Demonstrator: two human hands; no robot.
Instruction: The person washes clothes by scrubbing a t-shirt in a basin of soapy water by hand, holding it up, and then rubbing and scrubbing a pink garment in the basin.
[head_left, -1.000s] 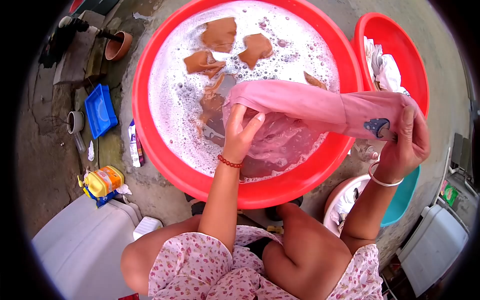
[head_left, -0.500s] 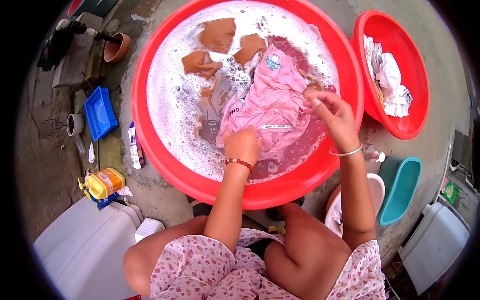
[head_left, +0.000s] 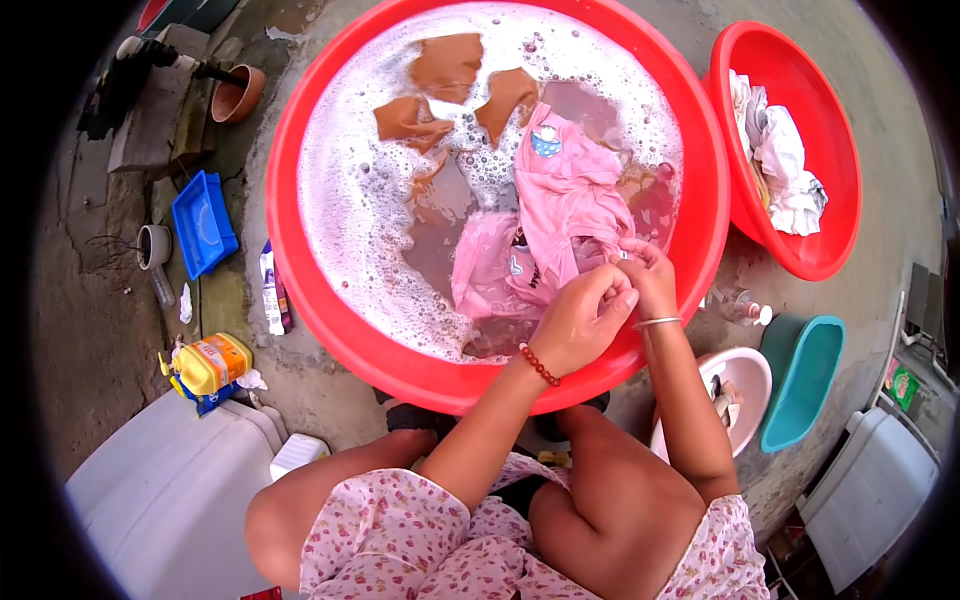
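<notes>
A wet pink garment [head_left: 570,190] with a small blue and white patch lies partly in the soapy water of a big red basin [head_left: 285,200]. At the near right side of the basin my hands are close together on its edge. My left hand [head_left: 585,315], wearing a red bead bracelet, is closed with the thumb against the fingers on the pink fabric. My right hand [head_left: 650,278], with a silver bangle, pinches the garment just beside it. The exact bit of cloth between the fingers is hidden. Brown cloth [head_left: 445,68] pokes through the foam.
A smaller red basin [head_left: 840,150] with white clothes [head_left: 785,155] stands at the right. Near it are a teal tub [head_left: 800,385], a white basin [head_left: 755,380] and a clear bottle [head_left: 738,305]. Left are a blue tray [head_left: 203,225] and a yellow jug [head_left: 212,365].
My left hand has moved right to meet my right hand, which has come down and inward. The pink garment's near edge is drawn up toward my hands, and more water shows at the lower left.
</notes>
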